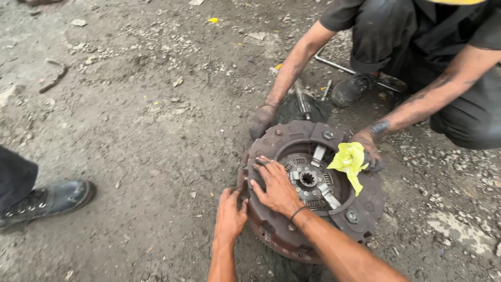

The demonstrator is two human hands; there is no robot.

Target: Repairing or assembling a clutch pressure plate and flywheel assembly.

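A round rusty clutch assembly [271, 143] lies flat on the dirt ground, with a splined hub [307, 179] at its centre. My right hand [276, 187] lies palm down on its left face, fingers spread toward the hub. My left hand [230, 213] grips the assembly's left rim, fingers curled over the edge. A co-worker crouches opposite: one of that person's hands [261, 121] rests on the far rim, the other [368, 147] holds a yellow rag [350, 162] over the right side.
A black boot [49, 201] of another person stands at the left. Metal rods and tools [302, 99] lie behind the assembly near the co-worker's shoe [352, 89]. A bent metal bar [334, 65] lies further back. Stones and scraps are scattered on the ground.
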